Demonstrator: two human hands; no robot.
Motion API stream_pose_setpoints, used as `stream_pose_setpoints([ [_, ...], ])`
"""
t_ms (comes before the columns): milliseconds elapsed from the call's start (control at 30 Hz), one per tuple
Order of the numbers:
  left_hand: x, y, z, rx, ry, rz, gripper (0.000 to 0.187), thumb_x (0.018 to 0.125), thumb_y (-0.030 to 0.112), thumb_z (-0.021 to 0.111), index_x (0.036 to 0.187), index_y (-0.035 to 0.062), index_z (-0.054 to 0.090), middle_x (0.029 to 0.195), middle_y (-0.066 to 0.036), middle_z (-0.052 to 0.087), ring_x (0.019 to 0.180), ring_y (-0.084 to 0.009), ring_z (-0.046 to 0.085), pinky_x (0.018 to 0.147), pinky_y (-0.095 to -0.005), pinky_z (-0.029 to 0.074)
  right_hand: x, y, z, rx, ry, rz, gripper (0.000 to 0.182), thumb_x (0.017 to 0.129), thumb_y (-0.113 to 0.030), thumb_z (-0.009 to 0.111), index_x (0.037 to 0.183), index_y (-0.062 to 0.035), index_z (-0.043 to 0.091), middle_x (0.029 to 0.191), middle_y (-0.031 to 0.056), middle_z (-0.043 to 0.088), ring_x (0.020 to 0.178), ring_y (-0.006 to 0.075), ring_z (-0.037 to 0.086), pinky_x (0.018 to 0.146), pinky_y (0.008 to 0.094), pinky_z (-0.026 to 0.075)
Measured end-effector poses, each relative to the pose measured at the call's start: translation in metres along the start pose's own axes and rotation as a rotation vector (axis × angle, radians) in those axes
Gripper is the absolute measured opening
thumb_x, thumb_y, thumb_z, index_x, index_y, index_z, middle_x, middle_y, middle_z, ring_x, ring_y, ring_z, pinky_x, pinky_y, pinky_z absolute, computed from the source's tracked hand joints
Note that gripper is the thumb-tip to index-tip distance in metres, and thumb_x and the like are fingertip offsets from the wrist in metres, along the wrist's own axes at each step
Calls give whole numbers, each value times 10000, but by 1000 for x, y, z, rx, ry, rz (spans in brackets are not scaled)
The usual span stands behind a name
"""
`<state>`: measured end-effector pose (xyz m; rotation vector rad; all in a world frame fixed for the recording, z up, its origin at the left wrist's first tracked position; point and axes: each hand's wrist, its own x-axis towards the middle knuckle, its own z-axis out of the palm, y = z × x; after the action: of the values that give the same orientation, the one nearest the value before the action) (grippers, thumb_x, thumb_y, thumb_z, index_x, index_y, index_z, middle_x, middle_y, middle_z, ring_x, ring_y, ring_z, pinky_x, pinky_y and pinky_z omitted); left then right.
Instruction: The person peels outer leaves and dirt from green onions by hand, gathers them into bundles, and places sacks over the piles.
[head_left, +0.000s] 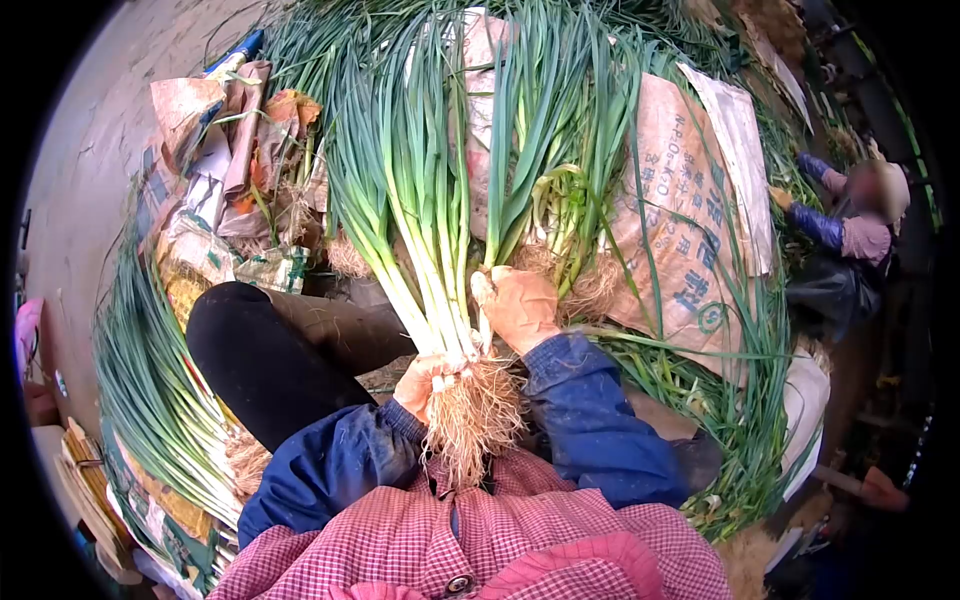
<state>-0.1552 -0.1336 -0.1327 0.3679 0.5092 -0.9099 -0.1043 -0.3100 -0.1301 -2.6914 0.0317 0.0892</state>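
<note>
A bunch of green garlic point(425, 270) with flat green leaves, white stems and a beard of pale roots point(472, 415) is in front of my chest, leaves pointing away from me. My left hand point(415, 385), in an orange-tan glove, is closed round the white stems just above the roots. Gloved the same way, my right hand point(522, 308) is closed, thumb and fingers pinching a stalk at the right side of the bunch. Its lower end meets the other stems near my left hand. The left fingers are partly hidden behind the roots.
More green garlic point(165, 385) lies at the left, and loose trimmed leaves point(725, 440) at the right. A printed sack point(680, 200) lies ahead to the right; crumpled bags point(235, 170) lie ahead to the left. Another person point(860, 220) sits at the far right.
</note>
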Motion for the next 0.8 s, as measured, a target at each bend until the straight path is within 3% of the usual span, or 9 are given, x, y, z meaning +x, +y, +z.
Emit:
stream_pose_setpoints([
  [67, 3, -5, -1, 39, 49, -11, 334, 744, 59, 567, 1049, -74, 535, 850, -128, 629, 670, -143, 619, 591, -231, 538, -5, 0, -10, -118, 240, -271, 373, 878, -403, 459, 814, -75, 625, 553, 106, 556, 500, 282, 542, 461, 387, 425],
  [100, 2, -5, -3, 31, 53, -18, 334, 744, 59, 567, 1049, -74, 535, 850, -128, 629, 670, -143, 619, 591, -231, 538, -11, 9, -6, -256, -2, -104, 378, 910, -387, 414, 710, -114, 584, 480, 33, 464, 406, 189, 464, 366, 337, 368],
  [167, 3, -4, -4, 76, 38, -39, 313, 755, 69, 558, 1032, -76, 544, 837, -122, 631, 674, -142, 619, 588, -231, 539, -24, 0, -17, -158, 438, -334, 407, 938, -385, 364, 642, -145, 506, 461, -27, 372, 370, 107, 373, 312, 282, 306],
  [367, -1, 3, 9, 76, 85, -68, 308, 735, 47, 571, 1027, -48, 548, 829, -96, 621, 661, -140, 605, 581, -236, 521, -71, -30, -39, 308, 737, -189, 340, 923, -290, 460, 658, -83, 505, 521, -1, 425, 432, 117, 415, 396, 256, 347],
  [500, 8, 2, -11, 118, -121, -25, 414, 716, 118, 593, 1096, -19, 503, 962, -147, 599, 844, -204, 613, 761, -343, 517, -119, 30, -106, 869, 966, 606, 158, 864, -160, 543, 809, -13, 547, 647, 55, 547, 556, 147, 511, 525, 275, 432],
  [600, 3, -2, 1, -14, -88, -40, 435, 700, 138, 590, 1100, -12, 506, 995, -169, 589, 901, -266, 594, 820, -395, 488, -193, 124, -47, 126, 251, 723, 423, 816, -57, 560, 1188, 92, 426, 868, 91, 574, 705, 135, 541, 585, 262, 471],
  [633, 6, -3, 3, -12, -85, -38, 435, 700, 138, 590, 1100, -12, 506, 995, -169, 589, 901, -266, 594, 820, -395, 488, -181, 99, -55, 531, -92, 768, 590, 783, -50, 582, 1295, 80, 320, 1061, 157, 554, 826, 161, 570, 638, 263, 500],
  [667, 2, -5, 3, -41, -62, -42, 441, 699, 146, 588, 1104, -10, 505, 1004, -178, 586, 904, -278, 592, 822, -407, 485, -160, 57, -57, 1021, 2, 738, 627, 777, -28, 557, 1327, 71, 272, 1263, 186, 450, 912, 177, 575, 669, 260, 512],
  [800, -7, -3, -12, -14, 26, -115, 397, 701, 73, 588, 1082, -16, 519, 905, -107, 610, 802, -198, 617, 729, -313, 525, -69, 7, -19, 961, -121, 267, 574, 783, 25, 471, 1311, -26, 254, 1227, 169, 441, 606, 132, 511, 585, 252, 483],
])
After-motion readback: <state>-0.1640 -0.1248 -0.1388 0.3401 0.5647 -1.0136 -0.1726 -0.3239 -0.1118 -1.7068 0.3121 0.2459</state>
